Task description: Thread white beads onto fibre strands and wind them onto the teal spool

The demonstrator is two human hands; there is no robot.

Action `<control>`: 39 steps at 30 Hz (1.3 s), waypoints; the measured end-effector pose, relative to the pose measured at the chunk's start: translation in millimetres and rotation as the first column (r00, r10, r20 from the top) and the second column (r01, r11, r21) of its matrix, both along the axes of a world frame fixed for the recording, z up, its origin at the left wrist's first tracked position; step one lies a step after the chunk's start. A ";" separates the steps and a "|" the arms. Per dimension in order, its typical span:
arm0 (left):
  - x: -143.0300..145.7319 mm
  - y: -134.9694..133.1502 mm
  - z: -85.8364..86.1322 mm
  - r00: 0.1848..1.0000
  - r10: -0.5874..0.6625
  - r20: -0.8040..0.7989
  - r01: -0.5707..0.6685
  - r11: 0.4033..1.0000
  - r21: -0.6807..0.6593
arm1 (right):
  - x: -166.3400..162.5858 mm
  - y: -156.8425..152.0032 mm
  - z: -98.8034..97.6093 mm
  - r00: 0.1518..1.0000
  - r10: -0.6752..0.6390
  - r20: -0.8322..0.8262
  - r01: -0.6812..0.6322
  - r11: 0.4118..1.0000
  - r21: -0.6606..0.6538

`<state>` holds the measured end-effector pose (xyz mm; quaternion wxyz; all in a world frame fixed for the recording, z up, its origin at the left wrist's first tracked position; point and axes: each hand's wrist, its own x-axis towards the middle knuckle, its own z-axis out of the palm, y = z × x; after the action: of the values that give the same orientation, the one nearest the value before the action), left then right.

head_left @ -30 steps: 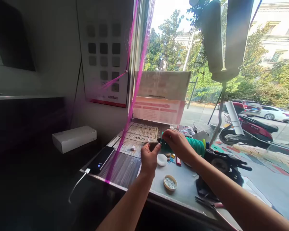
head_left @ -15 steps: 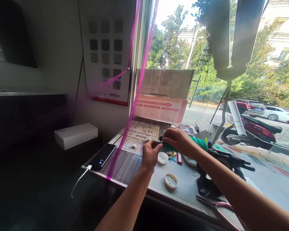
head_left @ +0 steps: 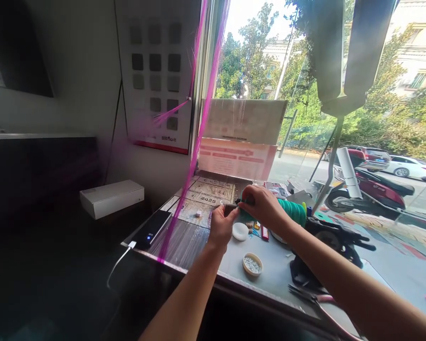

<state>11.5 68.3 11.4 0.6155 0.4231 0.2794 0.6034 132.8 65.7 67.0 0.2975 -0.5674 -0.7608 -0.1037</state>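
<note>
My left hand point(head_left: 222, 227) is closed around a small dark cup-like thing held over the table point(head_left: 270, 274). My right hand point(head_left: 264, 206) pinches a small green item right beside the left fingers; the two hands nearly touch. A green thread spool point(head_left: 293, 211) lies just behind my right wrist. A small white lid point(head_left: 240, 231) rests below the hands, and a little round dish of pale beads point(head_left: 252, 264) sits nearer the table's front edge.
A black phone point(head_left: 149, 229) with a white cable lies at the table's left corner. Pink strands point(head_left: 195, 142) hang down over the table. A white box point(head_left: 111, 198) sits at left. Dark pliers point(head_left: 310, 296) and a black stand point(head_left: 326, 237) are at right, by the window.
Both hands stayed together and shifted slightly up and away from me. The view tilted a little; the objects on the table have not moved.
</note>
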 end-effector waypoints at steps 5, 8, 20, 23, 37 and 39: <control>-17.9 -8.1 -1.5 0.998 0.063 -0.008 -0.063 0.998 0.032 | -5.1 -17.7 6.8 0.994 0.096 -0.056 -0.095 0.995 0.010; -31.9 -25.1 -1.2 0.992 0.096 -0.082 -0.088 0.991 0.097 | -18.4 -44.2 7.0 0.971 0.174 -0.163 -0.167 0.984 0.058; -43.9 -67.7 -9.9 0.961 -0.251 -0.116 0.250 0.968 -0.023 | -49.0 -66.2 -40.3 0.451 0.080 -0.889 -0.433 0.890 -0.139; -43.4 -71.5 -6.2 0.955 -0.249 -0.160 0.248 0.968 -0.026 | -51.2 -66.0 -42.3 0.436 0.093 -0.895 -0.410 0.906 -0.106; -52.9 -54.4 -3.4 0.870 -0.170 -0.462 0.256 0.958 0.130 | -26.0 -71.2 -1.5 0.903 0.272 0.333 -0.235 0.961 -0.146; -52.5 -53.3 -4.0 0.839 -0.133 -0.527 0.242 0.960 0.143 | -26.9 -68.7 -0.2 0.865 0.269 0.423 -0.218 0.962 -0.165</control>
<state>-41.0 15.0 7.4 0.5286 0.6545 0.3264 0.4309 105.9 -3.0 66.8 0.0956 -0.4441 -0.8784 -0.1487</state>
